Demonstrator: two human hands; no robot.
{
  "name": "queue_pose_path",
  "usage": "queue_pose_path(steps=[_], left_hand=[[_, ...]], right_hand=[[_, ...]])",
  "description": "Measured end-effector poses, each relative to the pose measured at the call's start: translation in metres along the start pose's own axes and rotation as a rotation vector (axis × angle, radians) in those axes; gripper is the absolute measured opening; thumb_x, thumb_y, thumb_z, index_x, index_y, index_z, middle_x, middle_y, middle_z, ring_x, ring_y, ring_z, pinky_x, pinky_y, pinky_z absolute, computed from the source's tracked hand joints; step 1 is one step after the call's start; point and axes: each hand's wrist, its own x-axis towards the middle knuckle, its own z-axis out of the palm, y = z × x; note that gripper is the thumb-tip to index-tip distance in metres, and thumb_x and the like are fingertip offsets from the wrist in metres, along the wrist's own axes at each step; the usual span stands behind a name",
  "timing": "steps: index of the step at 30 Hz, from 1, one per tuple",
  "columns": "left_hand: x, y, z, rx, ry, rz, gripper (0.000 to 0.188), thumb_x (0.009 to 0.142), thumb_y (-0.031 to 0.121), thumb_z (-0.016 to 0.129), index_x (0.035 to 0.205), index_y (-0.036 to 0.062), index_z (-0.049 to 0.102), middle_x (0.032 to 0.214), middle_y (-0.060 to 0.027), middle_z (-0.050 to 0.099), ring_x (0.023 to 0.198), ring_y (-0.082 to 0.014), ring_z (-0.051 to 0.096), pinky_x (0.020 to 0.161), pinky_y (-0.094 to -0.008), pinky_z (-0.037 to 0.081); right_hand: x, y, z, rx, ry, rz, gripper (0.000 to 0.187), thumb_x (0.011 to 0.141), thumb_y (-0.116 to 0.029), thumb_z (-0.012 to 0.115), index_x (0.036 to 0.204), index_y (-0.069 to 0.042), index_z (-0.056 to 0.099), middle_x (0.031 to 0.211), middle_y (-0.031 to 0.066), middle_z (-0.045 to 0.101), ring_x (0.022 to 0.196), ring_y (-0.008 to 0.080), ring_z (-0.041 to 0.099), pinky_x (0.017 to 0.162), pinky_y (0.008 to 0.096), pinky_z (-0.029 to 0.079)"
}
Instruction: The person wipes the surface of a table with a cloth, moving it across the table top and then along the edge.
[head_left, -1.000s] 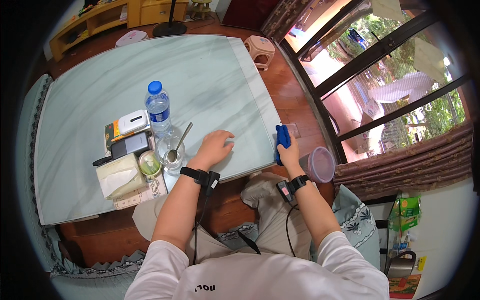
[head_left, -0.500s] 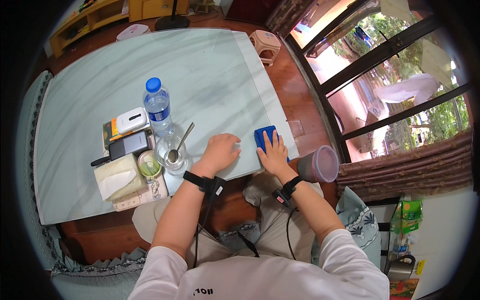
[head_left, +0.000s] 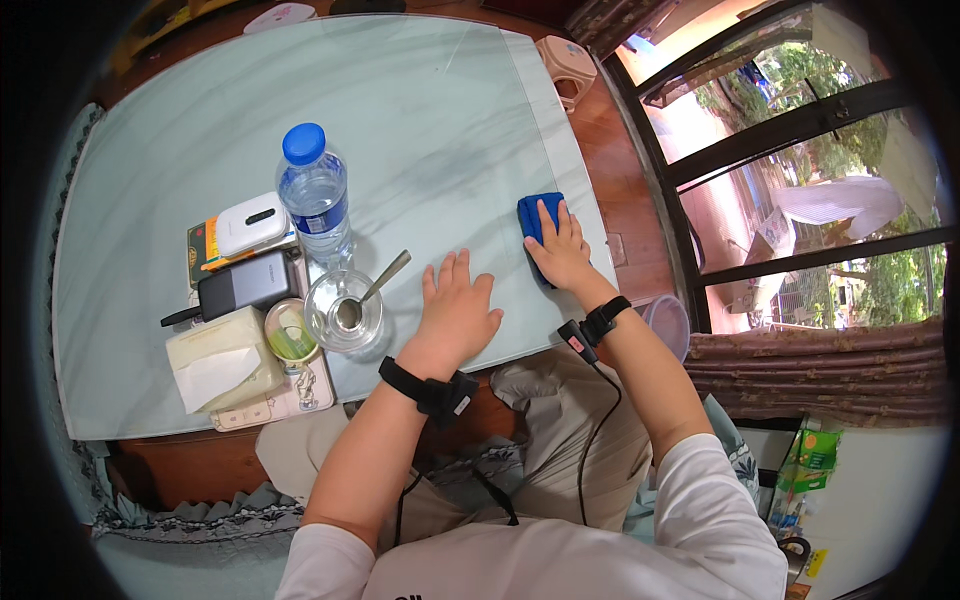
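Note:
My right hand (head_left: 563,252) lies spread over a folded blue cloth (head_left: 530,211) near the table's right edge. Its fingers stretch flat across the cloth and press it to the tabletop. My left hand (head_left: 455,312) rests palm down on the marbled table (head_left: 420,115), open, fingers apart, holding nothing. Close to its left stands a clear glass (head_left: 325,335) with a metal spoon (head_left: 387,274) leaning out of it. Behind the glass is an upright water bottle (head_left: 316,195) with a blue cap and label.
Left of the glass are a tissue pack (head_left: 221,362), a small cup with green contents (head_left: 290,333), a grey-black device (head_left: 247,284) and a white device (head_left: 252,224) on a box. Beyond the table's right edge are a plastic stool (head_left: 567,70) and a bin (head_left: 668,325).
My right hand and the blue cloth have slid farther from me along the table. My left hand has gone from loosely curled to spread flat. The view has shifted a little.

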Motion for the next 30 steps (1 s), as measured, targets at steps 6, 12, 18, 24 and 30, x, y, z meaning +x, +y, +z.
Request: queue_pose_path(steps=[6,12,18,24,30], left_hand=[[-0.003,0.008,-0.003,-0.04,0.009,-0.078,0.044,0.08,0.028,0.063,0.118,0.0074,0.053,0.142,-0.026,0.027,0.135,-0.042,0.018,0.103,-0.0667,0.01],[-0.009,0.006,-0.004,-0.043,0.043,-0.095,0.043,0.078,0.026,0.065,0.115,0.006,0.054,0.142,-0.0258,0.027,0.135,-0.0422,0.018,0.098,-0.0726,0.009],[-0.01,0.005,0.001,-0.118,0.146,-0.027,0.037,0.073,0.021,0.069,0.103,0.0042,0.058,0.138,-0.0251,0.035,0.133,-0.0412,0.025,0.098,-0.0723,0.011],[-0.008,0.004,0.003,-0.047,0.151,-0.015,0.039,0.071,0.022,0.071,0.104,0.0058,0.059,0.137,-0.0235,0.037,0.133,-0.0394,0.027,0.096,-0.0731,0.016],[-0.009,0.0,0.001,0.021,0.125,-0.026,0.033,0.075,0.023,0.068,0.102,0.0066,0.059,0.137,-0.0212,0.038,0.131,-0.038,0.029,0.096,-0.0725,0.018]], right_hand=[[0.054,-0.013,-0.009,0.001,-0.011,-0.014,0.07,0.088,-0.05,0.044,0.147,-0.03,0.012,0.153,0.0152,0.002,0.138,0.0401,0.008,0.103,0.0619,0.015],[0.113,-0.026,-0.018,0.022,-0.006,0.014,0.071,0.087,-0.053,0.044,0.147,-0.031,0.011,0.154,0.014,0.0,0.138,0.0401,0.007,0.104,0.0614,0.015],[0.175,-0.013,-0.013,0.029,0.073,0.008,0.072,0.087,-0.056,0.043,0.146,-0.033,0.01,0.154,0.0132,0.001,0.138,0.0407,0.006,0.104,0.0632,0.014],[0.208,-0.006,-0.017,-0.009,0.068,-0.091,0.078,0.086,-0.059,0.041,0.148,-0.026,0.007,0.15,0.0273,0.001,0.136,0.0475,0.005,0.111,0.0488,0.006],[0.201,-0.017,-0.019,0.047,0.055,-0.091,0.077,0.086,-0.06,0.039,0.148,-0.025,0.01,0.149,0.0281,0.0,0.136,0.047,0.005,0.111,0.0471,0.004]])
